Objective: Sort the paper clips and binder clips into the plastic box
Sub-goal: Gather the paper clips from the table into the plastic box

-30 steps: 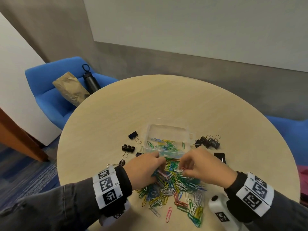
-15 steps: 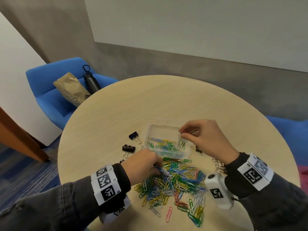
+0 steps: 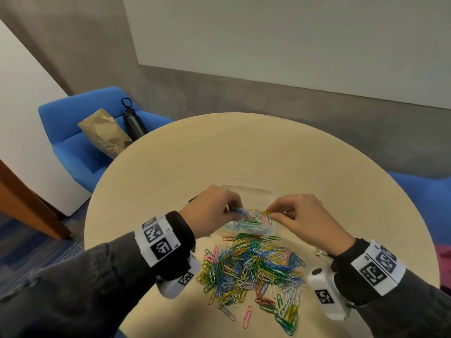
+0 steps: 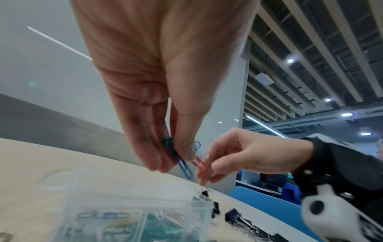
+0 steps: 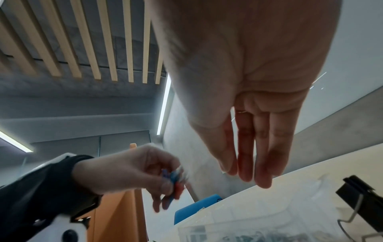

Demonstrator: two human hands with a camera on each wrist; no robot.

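Note:
A clear plastic box (image 3: 251, 231) stands mid-table with several coloured paper clips inside; it also shows in the wrist views (image 4: 134, 212) (image 5: 269, 221). My left hand (image 3: 231, 211) hovers over it and pinches a tangle of paper clips (image 3: 253, 215), blue and red ones (image 4: 183, 165) in the left wrist view. My right hand (image 3: 273, 213) meets it from the right and pinches the other end of that tangle. A big loose pile of paper clips (image 3: 251, 272) lies in front of the box. Black binder clips (image 4: 234, 216) lie right of the box.
The round wooden table (image 3: 244, 147) drops off at its rim on all sides. Behind it to the left a blue armchair (image 3: 70, 132) holds a brown paper bag (image 3: 105, 132) and a black bottle (image 3: 134, 123). One black binder clip (image 5: 362, 193) sits close under my right hand.
My left hand has lifted out of the pile with clips and come up over the box. My right hand has moved from the box's far right corner toward the left hand.

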